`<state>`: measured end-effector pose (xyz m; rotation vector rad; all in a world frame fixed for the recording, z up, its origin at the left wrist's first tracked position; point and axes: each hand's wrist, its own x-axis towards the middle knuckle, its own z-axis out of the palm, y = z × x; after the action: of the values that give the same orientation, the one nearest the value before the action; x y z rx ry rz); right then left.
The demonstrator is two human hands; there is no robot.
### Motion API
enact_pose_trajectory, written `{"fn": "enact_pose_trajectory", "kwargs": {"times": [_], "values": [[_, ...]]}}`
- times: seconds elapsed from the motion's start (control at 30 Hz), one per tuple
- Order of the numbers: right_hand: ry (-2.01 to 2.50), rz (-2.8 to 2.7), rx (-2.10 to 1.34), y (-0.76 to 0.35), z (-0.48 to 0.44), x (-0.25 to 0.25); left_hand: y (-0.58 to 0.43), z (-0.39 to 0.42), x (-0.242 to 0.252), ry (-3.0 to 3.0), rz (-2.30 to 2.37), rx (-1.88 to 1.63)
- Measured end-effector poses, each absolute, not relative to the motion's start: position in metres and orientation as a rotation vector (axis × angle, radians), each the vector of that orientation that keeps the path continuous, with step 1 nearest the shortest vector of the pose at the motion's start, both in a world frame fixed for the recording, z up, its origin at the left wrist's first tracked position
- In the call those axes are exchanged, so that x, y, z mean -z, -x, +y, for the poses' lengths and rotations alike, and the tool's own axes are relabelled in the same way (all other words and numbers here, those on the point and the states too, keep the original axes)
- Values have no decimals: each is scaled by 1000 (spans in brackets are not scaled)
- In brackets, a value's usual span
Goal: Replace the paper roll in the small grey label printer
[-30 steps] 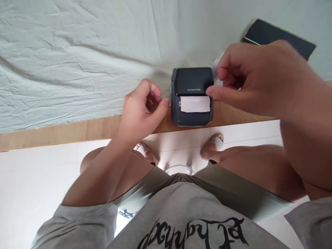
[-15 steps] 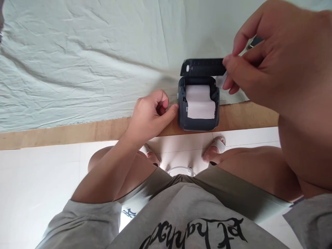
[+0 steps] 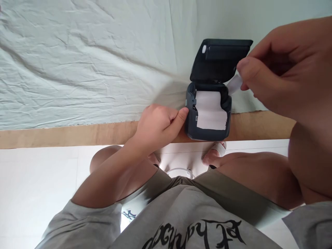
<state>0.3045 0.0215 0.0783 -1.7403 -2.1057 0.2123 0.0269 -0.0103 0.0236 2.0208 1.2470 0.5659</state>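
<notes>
A small dark printer-like device point(image 3: 207, 134) lies at the table's front edge with its lid point(image 3: 218, 62) raised. White paper point(image 3: 211, 110) fills its compartment and hangs over the front, its end ragged. My left hand point(image 3: 162, 124) is closed at the device's left side, thumb tip against the casing; whether its curled fingers grip anything is hidden. At the right, my right hand point(image 3: 280, 69) pinches a white strip point(image 3: 234, 84) beside the open lid, near the lid's right edge.
A wrinkled pale green cloth point(image 3: 103, 62) covers the table up to its bare wooden front edge point(image 3: 64, 135). Below are my legs, a sandalled foot point(image 3: 219, 149) and the light tiled floor point(image 3: 38, 173).
The lid stands wider open, showing more of its inner side. The device sits further right and lower in view, and my left hand has followed. My right hand has shifted right.
</notes>
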Motion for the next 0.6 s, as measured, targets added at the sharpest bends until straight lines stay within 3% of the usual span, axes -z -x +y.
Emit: {"fn": "enact_pose_trajectory", "kwargs": {"times": [0.27,0.6], "values": [[1709,-2630,36,-287,28,-66,-31,-12,-23,-2051,1277,-526],[1656,-2739,-192,-297,54,-56,-27,-10,-25,-2127,1169,-486]]}}
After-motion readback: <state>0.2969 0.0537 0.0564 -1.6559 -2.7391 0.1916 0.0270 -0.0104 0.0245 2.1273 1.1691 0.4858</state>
